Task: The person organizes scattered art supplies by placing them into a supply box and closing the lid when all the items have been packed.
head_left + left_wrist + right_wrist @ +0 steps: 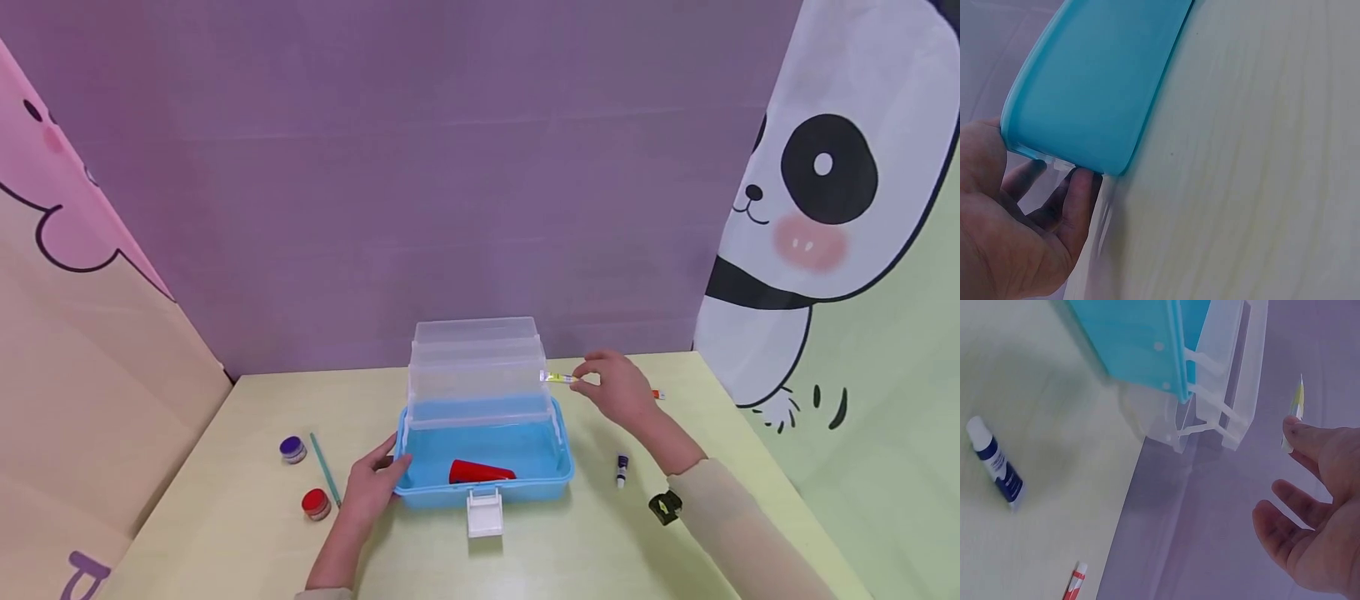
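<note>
A light-blue plastic box (420, 498) stands on the table with its clear lid (480, 375) raised. At its left side, my left hand (366, 485) grips the rim, the thumb over the edge and the fingers against the outer wall; the box wall (1097, 81) fills much of the left wrist view. My right hand (617, 390) pinches a small yellow paint tube (558, 378) between thumb and fingertips, in the air at the lid's right edge. In the right wrist view the tube (1297, 403) is seen nearly end up. Inside the box lies a red tapered object (480, 472), partly hidden by the front wall.
Right of the box lie a dark blue paint tube (622, 471) and a red one (658, 394), mostly behind my right hand. To the left are a purple-lidded jar (292, 450), a red-lidded jar (316, 504) and a thin teal stick (326, 469). A purple backdrop (480, 183) rises behind.
</note>
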Tool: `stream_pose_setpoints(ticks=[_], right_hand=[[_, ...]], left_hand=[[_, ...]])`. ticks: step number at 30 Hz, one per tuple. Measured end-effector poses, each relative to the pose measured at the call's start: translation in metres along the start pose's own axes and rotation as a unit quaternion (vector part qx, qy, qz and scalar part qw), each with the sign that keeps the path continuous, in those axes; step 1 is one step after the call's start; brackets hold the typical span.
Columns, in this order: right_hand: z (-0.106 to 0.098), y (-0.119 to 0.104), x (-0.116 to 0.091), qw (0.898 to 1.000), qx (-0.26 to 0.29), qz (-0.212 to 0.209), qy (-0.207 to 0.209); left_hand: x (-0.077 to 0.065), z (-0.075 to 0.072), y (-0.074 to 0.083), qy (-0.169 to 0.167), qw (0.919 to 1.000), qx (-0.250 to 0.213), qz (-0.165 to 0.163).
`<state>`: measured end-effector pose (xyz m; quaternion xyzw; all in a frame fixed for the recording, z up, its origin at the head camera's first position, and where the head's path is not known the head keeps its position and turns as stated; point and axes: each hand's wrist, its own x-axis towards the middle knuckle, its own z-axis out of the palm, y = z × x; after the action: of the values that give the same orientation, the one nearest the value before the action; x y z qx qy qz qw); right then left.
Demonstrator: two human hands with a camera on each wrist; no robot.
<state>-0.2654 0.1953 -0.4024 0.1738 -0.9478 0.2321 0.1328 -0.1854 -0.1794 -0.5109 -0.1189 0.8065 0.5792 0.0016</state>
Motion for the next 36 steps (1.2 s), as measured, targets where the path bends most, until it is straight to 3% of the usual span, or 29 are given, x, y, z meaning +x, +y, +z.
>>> stream_pose_setpoints(ticks=[15,36], right_hand=[[0.016,-0.03,0.018,0.999,-0.004,0.019,-0.029],[0.037,-0.039,0.032,1.0,-0.016,0.005,-0.022]], left_hand=[[0.001,-0.001,-0.002,0.002,1.0,0.006,0.003],[0.001,0.002,-0.002,0.005,1.0,-0.001,-0.003]])
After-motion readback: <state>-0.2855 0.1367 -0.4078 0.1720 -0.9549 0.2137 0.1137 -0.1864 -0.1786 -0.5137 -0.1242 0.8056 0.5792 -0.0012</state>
